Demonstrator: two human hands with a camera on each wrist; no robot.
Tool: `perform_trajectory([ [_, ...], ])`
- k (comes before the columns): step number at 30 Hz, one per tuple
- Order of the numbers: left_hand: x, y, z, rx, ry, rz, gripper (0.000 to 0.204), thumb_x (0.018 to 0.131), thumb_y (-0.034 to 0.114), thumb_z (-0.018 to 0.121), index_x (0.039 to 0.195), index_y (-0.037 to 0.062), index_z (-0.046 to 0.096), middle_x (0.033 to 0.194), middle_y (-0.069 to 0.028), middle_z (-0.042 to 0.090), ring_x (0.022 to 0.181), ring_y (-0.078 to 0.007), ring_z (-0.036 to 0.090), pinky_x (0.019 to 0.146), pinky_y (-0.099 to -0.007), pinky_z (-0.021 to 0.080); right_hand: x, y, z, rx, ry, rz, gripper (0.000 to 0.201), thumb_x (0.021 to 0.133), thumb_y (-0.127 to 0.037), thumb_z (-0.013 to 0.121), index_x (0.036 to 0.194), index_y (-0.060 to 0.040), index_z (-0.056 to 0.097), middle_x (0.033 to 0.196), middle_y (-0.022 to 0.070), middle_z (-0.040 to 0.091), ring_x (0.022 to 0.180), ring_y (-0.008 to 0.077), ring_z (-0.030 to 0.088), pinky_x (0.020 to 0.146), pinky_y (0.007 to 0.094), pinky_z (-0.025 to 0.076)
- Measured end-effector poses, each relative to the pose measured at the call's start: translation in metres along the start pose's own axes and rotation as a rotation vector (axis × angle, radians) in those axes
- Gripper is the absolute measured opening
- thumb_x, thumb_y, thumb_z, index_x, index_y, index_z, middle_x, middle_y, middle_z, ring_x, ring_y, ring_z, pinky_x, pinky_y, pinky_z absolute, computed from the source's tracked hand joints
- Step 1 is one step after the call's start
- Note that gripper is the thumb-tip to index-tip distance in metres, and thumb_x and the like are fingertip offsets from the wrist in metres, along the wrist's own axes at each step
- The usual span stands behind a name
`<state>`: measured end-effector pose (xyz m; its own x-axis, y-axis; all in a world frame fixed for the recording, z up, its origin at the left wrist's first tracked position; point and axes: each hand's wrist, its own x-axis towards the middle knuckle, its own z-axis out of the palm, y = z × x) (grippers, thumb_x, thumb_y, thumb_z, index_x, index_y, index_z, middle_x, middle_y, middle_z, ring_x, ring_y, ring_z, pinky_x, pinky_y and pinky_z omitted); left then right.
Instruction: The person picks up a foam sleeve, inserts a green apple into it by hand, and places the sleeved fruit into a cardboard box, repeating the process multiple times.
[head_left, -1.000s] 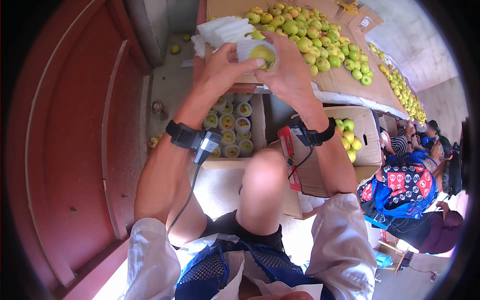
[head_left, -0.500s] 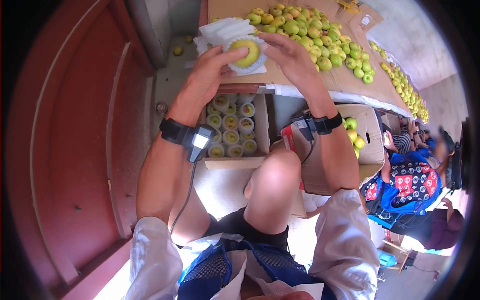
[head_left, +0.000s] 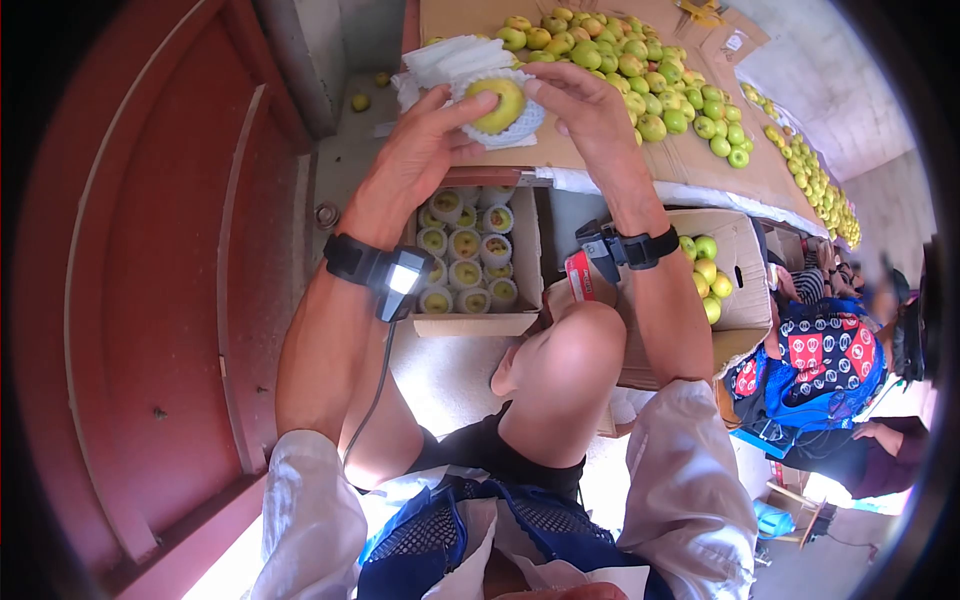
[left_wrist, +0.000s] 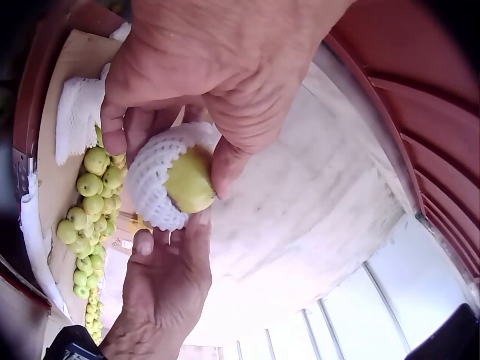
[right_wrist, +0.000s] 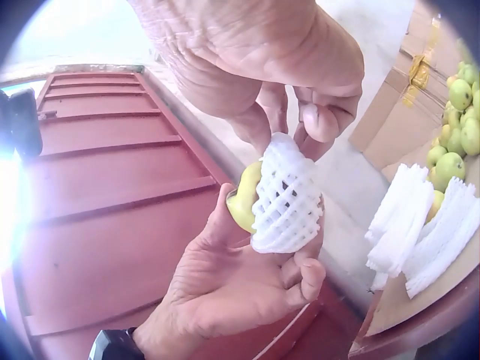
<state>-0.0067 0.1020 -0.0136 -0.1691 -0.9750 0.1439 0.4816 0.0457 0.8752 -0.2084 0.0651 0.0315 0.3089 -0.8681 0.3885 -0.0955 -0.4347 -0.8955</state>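
A yellow-green apple [head_left: 496, 104] sits inside a white foam net sleeve [head_left: 519, 124], held up at the table's near edge. My left hand [head_left: 424, 135] grips the sleeved apple, its thumb [left_wrist: 227, 166] lying on the bare side of the fruit. From the other side, my right hand [head_left: 592, 112] pinches the sleeve at its rim. In the right wrist view, the net [right_wrist: 289, 199] covers most of the apple [right_wrist: 244, 196], and the right fingertips meet its upper end. More flattened foam sleeves [head_left: 455, 60] lie stacked just behind the hands.
Loose apples [head_left: 640, 80] heap across the cardboard-covered table [head_left: 570, 150]. Below stands a carton [head_left: 475, 325] of sleeved apples in rows. Another carton [head_left: 745, 245] at right holds bare apples. A red door [head_left: 150, 300] fills the left; other people sit far right.
The sleeved apple has shifted slightly left and turned so its bare face shows upward. My right hand has drawn back from around the fruit to the sleeve's rim.
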Motion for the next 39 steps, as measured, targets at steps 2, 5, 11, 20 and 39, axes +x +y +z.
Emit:
perform_trajectory([
  [2, 0.001, -0.001, -0.001, 0.026, 0.012, -0.004, 0.047, 0.092, 0.032, 0.075, 0.130, 0.0123, 0.056, 0.121, 0.0013, 0.062, 0.107, -0.0098, 0.057, 0.085, -0.0284, 0.046, -0.001, 0.004, 0.002, 0.006, -0.004, -0.033, 0.026, 0.092, -0.016, 0.073, 0.115, -0.0035, 0.074, 0.100, 0.0033, 0.070, 0.092, 0.0101, 0.062, 0.083, 0.0240, 0.049],
  [5, 0.001, -0.001, -0.002, 0.043, 0.033, -0.003, 0.046, 0.092, 0.033, 0.075, 0.129, 0.0125, 0.057, 0.120, 0.0019, 0.062, 0.105, -0.0092, 0.057, 0.084, -0.0278, 0.046, 0.000, 0.010, 0.006, 0.013, -0.020, -0.071, 0.028, 0.091, -0.015, 0.074, 0.116, -0.0050, 0.074, 0.102, 0.0028, 0.067, 0.094, 0.0104, 0.061, 0.085, 0.0246, 0.049],
  [11, -0.002, 0.003, -0.008, 0.147, 0.054, -0.001, 0.050, 0.091, 0.035, 0.076, 0.130, 0.0104, 0.057, 0.120, 0.0017, 0.062, 0.105, -0.0088, 0.058, 0.084, -0.0264, 0.046, -0.001, 0.007, 0.000, -0.138, -0.146, -0.047, 0.050, 0.084, -0.025, 0.080, 0.129, -0.0085, 0.066, 0.110, 0.0059, 0.064, 0.095, 0.0159, 0.062, 0.088, 0.0293, 0.050],
  [20, -0.014, -0.015, -0.018, 0.230, -0.015, -0.080, 0.038, 0.093, 0.020, 0.073, 0.125, 0.0063, 0.058, 0.101, -0.0024, 0.067, 0.082, -0.0103, 0.064, 0.068, -0.0234, 0.049, -0.034, -0.014, 0.034, -0.934, -0.225, -0.410, 0.069, 0.080, -0.032, 0.081, 0.137, -0.0058, 0.051, 0.108, 0.0247, 0.065, 0.101, 0.0425, 0.064, 0.084, 0.0478, 0.053],
  [39, -0.034, -0.005, -0.039, 0.426, -0.125, -0.096, 0.026, 0.095, 0.035, 0.073, 0.099, 0.0102, 0.065, 0.072, 0.0040, 0.058, 0.057, -0.0051, 0.050, 0.049, -0.0211, 0.037, -0.059, -0.001, 0.074, -1.015, -0.176, -0.255, 0.063, 0.077, -0.021, 0.076, 0.134, -0.0072, 0.052, 0.111, 0.0239, 0.058, 0.099, 0.0446, 0.063, 0.082, 0.0489, 0.052],
])
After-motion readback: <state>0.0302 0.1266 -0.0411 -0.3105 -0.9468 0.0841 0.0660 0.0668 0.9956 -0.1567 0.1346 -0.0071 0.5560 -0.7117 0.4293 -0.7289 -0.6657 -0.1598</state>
